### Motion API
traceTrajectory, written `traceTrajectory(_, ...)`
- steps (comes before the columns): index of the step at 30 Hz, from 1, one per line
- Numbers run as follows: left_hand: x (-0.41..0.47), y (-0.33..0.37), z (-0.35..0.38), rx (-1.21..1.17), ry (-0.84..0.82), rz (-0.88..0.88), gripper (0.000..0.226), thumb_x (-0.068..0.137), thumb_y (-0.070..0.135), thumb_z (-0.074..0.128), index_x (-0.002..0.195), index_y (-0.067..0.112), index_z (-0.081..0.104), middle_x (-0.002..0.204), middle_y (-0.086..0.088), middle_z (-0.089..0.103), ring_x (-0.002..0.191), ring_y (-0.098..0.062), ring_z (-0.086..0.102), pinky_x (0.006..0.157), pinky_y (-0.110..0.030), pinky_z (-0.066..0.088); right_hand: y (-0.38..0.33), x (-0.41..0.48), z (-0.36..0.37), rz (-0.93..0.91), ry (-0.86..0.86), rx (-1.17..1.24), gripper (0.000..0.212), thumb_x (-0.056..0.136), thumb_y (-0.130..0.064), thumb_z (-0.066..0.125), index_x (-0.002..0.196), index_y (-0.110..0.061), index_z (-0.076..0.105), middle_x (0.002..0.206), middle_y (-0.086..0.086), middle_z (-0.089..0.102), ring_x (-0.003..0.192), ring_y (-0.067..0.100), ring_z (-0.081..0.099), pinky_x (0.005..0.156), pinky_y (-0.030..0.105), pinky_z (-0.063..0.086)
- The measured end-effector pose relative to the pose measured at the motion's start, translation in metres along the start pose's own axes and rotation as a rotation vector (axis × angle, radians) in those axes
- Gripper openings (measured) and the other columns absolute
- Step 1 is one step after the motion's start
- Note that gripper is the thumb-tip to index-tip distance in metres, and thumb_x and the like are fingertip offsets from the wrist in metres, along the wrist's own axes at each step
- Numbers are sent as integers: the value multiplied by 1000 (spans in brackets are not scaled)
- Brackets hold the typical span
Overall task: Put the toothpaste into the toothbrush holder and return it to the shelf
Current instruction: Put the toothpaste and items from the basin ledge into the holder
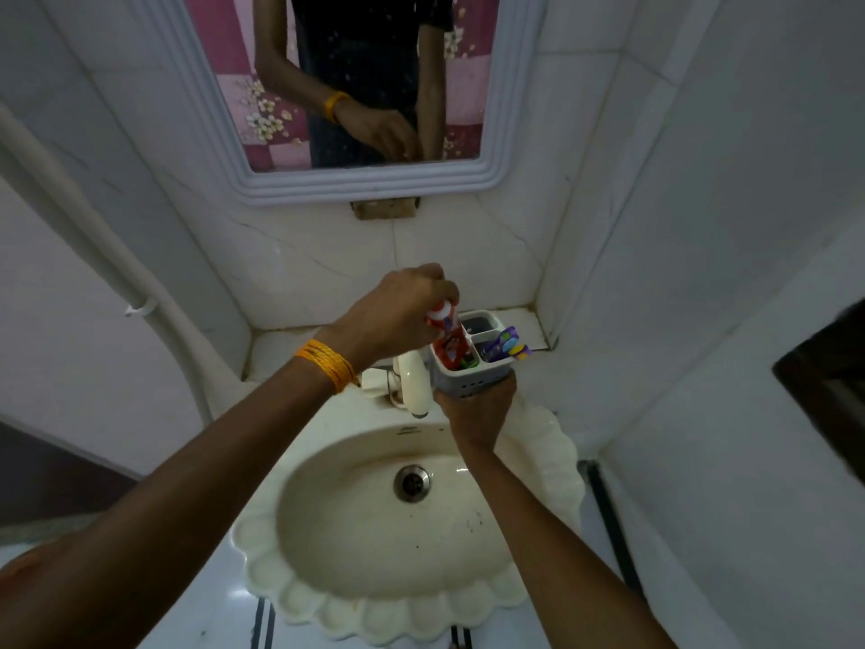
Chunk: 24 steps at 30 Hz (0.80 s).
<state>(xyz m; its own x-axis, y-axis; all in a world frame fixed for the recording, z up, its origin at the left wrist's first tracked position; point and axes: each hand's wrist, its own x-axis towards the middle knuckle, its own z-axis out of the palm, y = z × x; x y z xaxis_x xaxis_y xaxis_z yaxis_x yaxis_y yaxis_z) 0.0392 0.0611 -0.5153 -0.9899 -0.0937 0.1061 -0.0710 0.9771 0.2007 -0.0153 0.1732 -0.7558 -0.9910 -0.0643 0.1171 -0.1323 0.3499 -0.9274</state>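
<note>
My right hand (475, 414) grips the grey toothbrush holder (472, 379) from below, holding it above the back of the sink. The holder has compartments; purple toothbrushes (508, 344) lean out of the right one. My left hand (398, 311), with an orange thread band at the wrist, pinches the white cap end of a red toothpaste tube (449, 341). The tube's lower part stands inside the holder's left compartment. The tiled shelf (529, 325) lies just behind the holder.
A cream scalloped sink (355, 545) with a metal drain lies below. The cream tap (414, 379) sits left of the holder. A white-framed mirror (355, 180) hangs above, and white tiled walls close in both sides. A pipe runs down the left wall.
</note>
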Motion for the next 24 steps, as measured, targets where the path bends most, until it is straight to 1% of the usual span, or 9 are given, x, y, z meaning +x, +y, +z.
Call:
traceTrajectory(4,2,3,14,1,-57,-11,33,81,21,70,113,12,66,109,-8,62,93,-24,60,79,-36,54,1,-2,-1,-40,-15,-54,125,44,-49,101,144,0,44,132,14,61,120,29,64,97,42,61)
traceTrajectory(7,10,1,22,14,-99,-27,32,82,21,69,113,12,66,108,-9,63,95,-25,60,79,-34,52,2,-3,-1,-35,7,-2,126,45,-59,92,144,0,41,133,15,60,123,31,63,97,47,61)
traceTrajectory(9,15,0,29,6,-122,-40,31,84,20,66,113,10,67,109,-11,65,96,-25,60,79,-33,50,2,-2,-1,-33,25,16,125,43,-52,96,142,3,44,132,17,60,122,33,63,97,49,60)
traceTrajectory(12,21,0,42,30,-198,-34,24,87,19,60,107,7,69,105,-13,67,90,-25,60,71,-30,45,2,-2,0,-59,28,-19,121,41,-32,106,139,6,47,129,21,62,118,37,65,95,47,61)
traceTrajectory(14,23,2,50,56,-227,-32,22,89,18,55,99,5,70,101,-15,67,82,-25,58,66,-28,40,2,-3,1,-77,17,-55,121,40,-30,107,138,7,47,126,23,63,116,39,66,93,43,61)
traceTrajectory(16,26,4,54,65,-230,-29,23,90,16,53,98,3,69,99,-16,65,79,-25,55,65,-29,38,4,-2,3,-64,20,-58,122,40,-33,106,139,8,47,127,23,62,117,40,66,93,46,61)
traceTrajectory(18,29,5,55,65,-239,-19,23,90,16,54,100,2,69,102,-16,64,85,-27,58,67,-30,39,6,-2,2,-51,5,-50,123,41,-35,106,141,7,46,129,22,61,119,39,64,96,46,60)
traceTrajectory(21,31,2,57,58,-270,-10,21,89,15,57,99,-1,66,106,-18,63,94,-31,61,70,-32,41,5,-5,1,-59,-6,-32,123,44,-41,103,142,7,45,130,22,61,121,39,64,96,37,55)
traceTrajectory(24,28,2,62,78,-278,2,21,90,12,56,103,-1,66,111,-19,64,99,-32,61,75,-32,42,5,-9,2,-32,15,34,127,45,-59,89,145,3,43,133,19,59,124,36,63,99,42,58)
